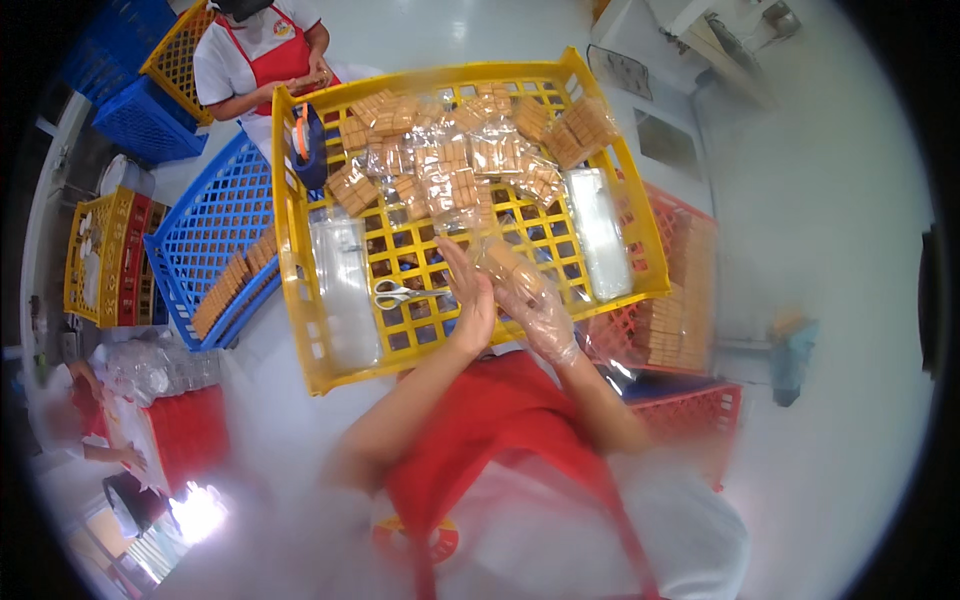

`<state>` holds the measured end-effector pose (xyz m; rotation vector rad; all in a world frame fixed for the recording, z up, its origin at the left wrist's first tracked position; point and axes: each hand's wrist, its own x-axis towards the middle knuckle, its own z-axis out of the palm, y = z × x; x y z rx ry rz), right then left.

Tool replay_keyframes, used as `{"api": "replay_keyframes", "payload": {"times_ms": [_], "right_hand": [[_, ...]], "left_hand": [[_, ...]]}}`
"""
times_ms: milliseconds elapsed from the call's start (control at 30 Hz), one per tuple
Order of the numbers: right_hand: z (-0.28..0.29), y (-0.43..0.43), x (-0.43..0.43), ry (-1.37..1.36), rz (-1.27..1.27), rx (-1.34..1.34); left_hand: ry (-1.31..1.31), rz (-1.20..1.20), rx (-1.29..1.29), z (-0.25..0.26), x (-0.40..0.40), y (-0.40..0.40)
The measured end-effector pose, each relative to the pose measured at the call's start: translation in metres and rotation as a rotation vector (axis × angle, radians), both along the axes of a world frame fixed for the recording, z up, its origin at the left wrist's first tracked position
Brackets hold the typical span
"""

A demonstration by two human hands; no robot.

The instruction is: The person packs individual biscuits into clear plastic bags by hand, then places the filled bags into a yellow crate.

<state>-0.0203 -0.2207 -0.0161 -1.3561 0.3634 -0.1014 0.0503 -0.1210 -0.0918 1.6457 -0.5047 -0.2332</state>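
My right hand (541,316), in a clear plastic glove, holds a clear bag of light-brown biscuit-like blocks (504,259). Beside it, my bare left hand (474,304) is held flat on edge, fingers stretched out and its heel against the right hand. Whether its palm touches the bag cannot be seen. Both hands are over an upturned yellow plastic crate (420,313) used as a work surface. White-handled scissors (397,294) lie on its lattice left of my hands. Beyond them is a heap of filled clear packets (450,161).
Stacks of flat clear bags lie at the crate's left (341,289) and right (600,240). A blue tape dispenser (307,150) stands at its far left. Blue crate (217,225) and red crate (679,300) hold more blocks. A co-worker (262,52) is across the crate, another person at lower left.
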Motion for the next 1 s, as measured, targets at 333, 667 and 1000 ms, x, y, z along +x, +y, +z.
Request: {"api": "replay_keyframes", "payload": {"times_ms": [333,667,1000], "right_hand": [[0.023,-0.041,-0.003,-0.567,0.018,-1.144],[0.033,-0.052,-0.015,-0.611,-0.033,-1.385],[0.021,-0.053,-0.036,-0.065,-0.305,0.208]], "left_hand": [[0.991,-0.308,-1.035,0.073,0.000,-0.022],[0.838,-0.437,-0.999,0.099,-0.002,-0.040],[0.003,-0.210,0.028,0.075,-0.004,-0.031]]}}
